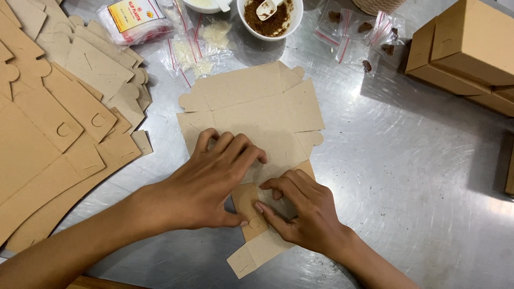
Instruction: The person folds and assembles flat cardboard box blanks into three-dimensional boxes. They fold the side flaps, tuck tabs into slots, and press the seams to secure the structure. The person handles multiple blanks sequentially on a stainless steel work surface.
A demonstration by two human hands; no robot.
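A flat brown cardboard box blank (257, 107) lies on the steel table (407, 160) in the middle of the head view. My left hand (209, 184) presses flat on its lower left part, fingers spread over the card. My right hand (300, 211) pinches a small tabbed flap (247, 206) at the near end of the blank and folds it over. Both hands touch the same blank, thumbs close together.
A stack of flat box blanks (59, 123) fans out at the left. Folded brown boxes (466, 48) stand at the far right. At the back are a white bowl of brown powder with a spoon (270, 16), small clear bags (358, 35) and a packet of bags (134, 21).
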